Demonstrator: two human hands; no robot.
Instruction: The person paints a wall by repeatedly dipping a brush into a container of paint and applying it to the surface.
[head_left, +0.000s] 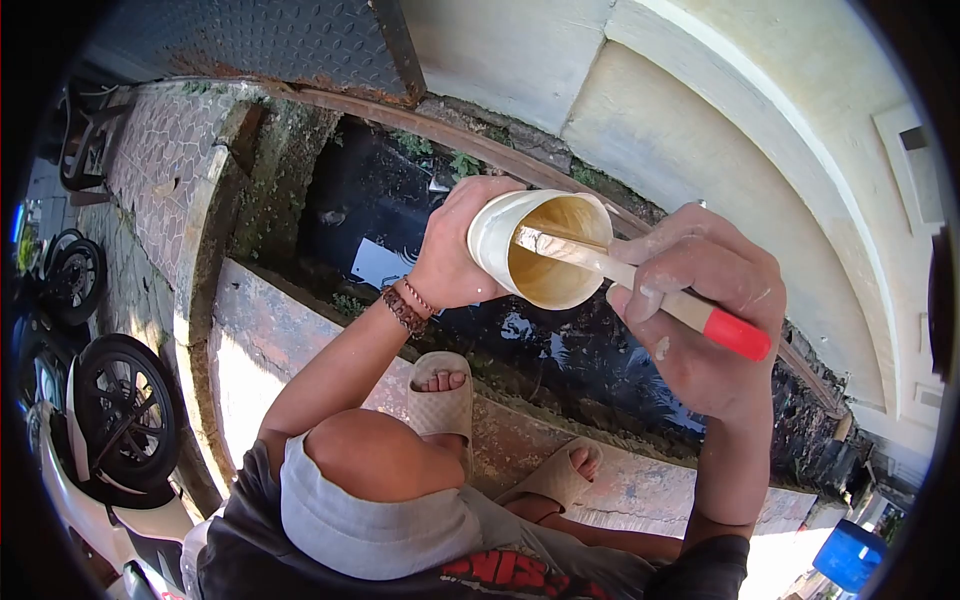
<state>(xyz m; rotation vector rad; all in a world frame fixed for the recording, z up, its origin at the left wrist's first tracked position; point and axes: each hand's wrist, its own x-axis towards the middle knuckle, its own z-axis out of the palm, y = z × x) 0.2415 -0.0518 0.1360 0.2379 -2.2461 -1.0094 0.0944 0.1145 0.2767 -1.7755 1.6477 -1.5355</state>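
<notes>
My left hand [458,245] is wrapped round a white cup [488,245] with yellowish paint inside, its mouth tilted toward the camera. In my right hand [705,300] is a paintbrush [690,308] with a pale handle and a red end. The brush's far end reaches into the cup's mouth; its bristles are hard to make out against the paint. Whitish smears mark the fingers of my right hand.
Below the hands runs a ditch of dark water [520,340], beside a concrete ledge [270,320] under my sandalled feet. A pale wall [680,130] stands beyond. Motorbikes [125,410] are at left, a blue container [848,556] at lower right.
</notes>
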